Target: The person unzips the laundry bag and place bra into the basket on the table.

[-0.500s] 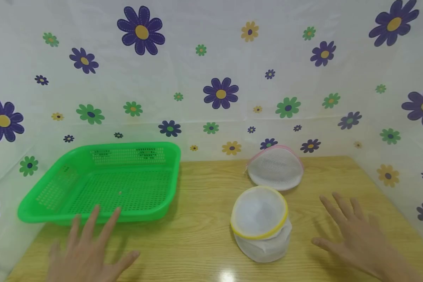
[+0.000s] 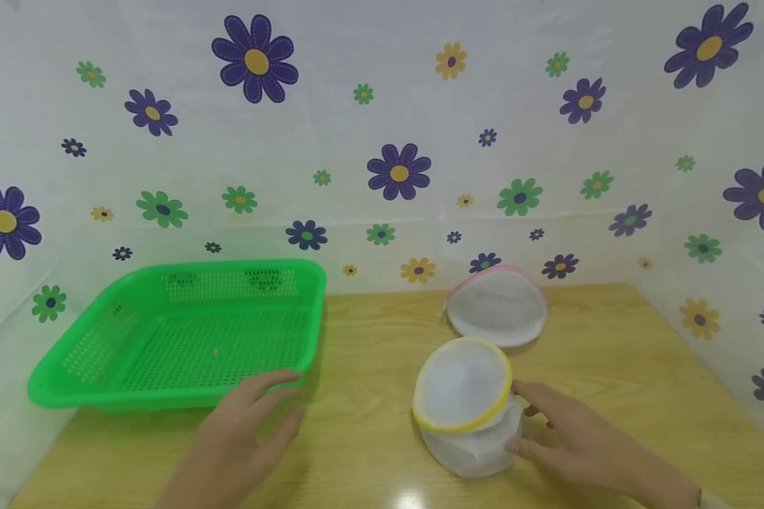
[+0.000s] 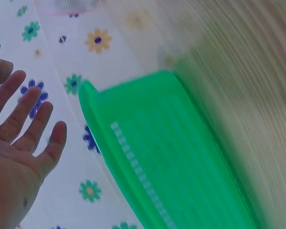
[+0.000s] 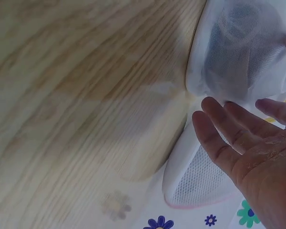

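A white mesh laundry bag with a yellow rim stands right of the middle of the table. My right hand is at its right side, thumb and fingers spread around the edge; the right wrist view shows the fingers loosely bent beside the mesh, and whether they touch it is hard to tell. My left hand hovers in front of the near right part of a green plastic basket. Its fingers are apart and hold nothing in the left wrist view.
Behind the yellow-rimmed bag lies another white mesh bag with pink trim, against the back cloth. A white cloth with flowers encloses the wooden table at the back and sides.
My right hand has moved left to the yellow-rimmed mesh bag, which looks slightly shifted. My left hand has moved right and turned, its fingers now pointing toward the right.
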{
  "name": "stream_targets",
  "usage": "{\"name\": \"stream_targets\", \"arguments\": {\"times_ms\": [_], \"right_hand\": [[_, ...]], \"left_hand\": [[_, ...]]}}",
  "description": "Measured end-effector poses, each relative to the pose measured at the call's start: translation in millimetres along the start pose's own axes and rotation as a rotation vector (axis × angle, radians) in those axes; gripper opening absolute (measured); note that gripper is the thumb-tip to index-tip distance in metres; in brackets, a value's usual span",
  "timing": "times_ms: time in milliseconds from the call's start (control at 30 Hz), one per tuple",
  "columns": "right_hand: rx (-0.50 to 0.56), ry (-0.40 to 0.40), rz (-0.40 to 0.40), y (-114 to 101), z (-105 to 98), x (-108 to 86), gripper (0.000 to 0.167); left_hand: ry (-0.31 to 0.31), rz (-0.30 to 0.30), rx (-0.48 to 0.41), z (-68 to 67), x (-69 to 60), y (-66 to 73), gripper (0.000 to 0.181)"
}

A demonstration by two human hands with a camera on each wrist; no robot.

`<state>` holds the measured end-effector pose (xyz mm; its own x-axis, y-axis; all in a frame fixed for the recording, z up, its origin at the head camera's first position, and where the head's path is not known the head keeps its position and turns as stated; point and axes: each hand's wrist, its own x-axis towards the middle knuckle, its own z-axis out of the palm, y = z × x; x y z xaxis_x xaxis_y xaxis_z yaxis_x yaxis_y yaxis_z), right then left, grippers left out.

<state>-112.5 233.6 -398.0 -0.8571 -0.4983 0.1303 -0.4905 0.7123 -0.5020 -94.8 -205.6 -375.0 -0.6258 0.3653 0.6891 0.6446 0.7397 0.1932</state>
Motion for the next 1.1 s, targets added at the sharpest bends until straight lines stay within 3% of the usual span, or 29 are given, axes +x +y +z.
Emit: {"name": "stream_targets", "arguments": {"times_ms": [167,267,367,500,633,767,933,1100], "right_hand": [[-0.078,-0.012,-0.016,-6,9,9.6,0.058],[-0.108,-0.040,-0.032,-9,13,15.8,0.060],[-0.141,-0.047,-0.084,-9,15,22.0,0.057],[-0.178,-0.060,-0.139,-8,17,27.6,0.053],[-0.195,-0.074,-0.152,-11,16,32.2,0.052],[-0.221,-0.059,-0.188,-11,16,38.4,0.053],[-0.246,-0.013,-0.187,-10,17,45.6,0.056],[-0.305,0.129,-0.168,-13,18,46.4,0.053]], "left_hand": [[-0.052,0.085,-0.101,26.1,10.5,25.1,0.020],[-0.145,0.094,-0.145,40.4,16.1,36.8,0.021],[-0.280,0.029,-0.163,51.5,20.4,45.2,0.028],[-0.446,-0.101,-0.230,63.9,23.9,52.1,0.038],[-0.541,-0.152,-0.268,74.8,25.3,55.2,0.042],[-0.580,-0.121,-0.244,82.2,26.7,55.7,0.037],[-0.545,-0.035,-0.228,85.0,29.5,55.9,0.024],[-0.540,-0.003,-0.227,87.6,33.2,59.5,0.020]]}}
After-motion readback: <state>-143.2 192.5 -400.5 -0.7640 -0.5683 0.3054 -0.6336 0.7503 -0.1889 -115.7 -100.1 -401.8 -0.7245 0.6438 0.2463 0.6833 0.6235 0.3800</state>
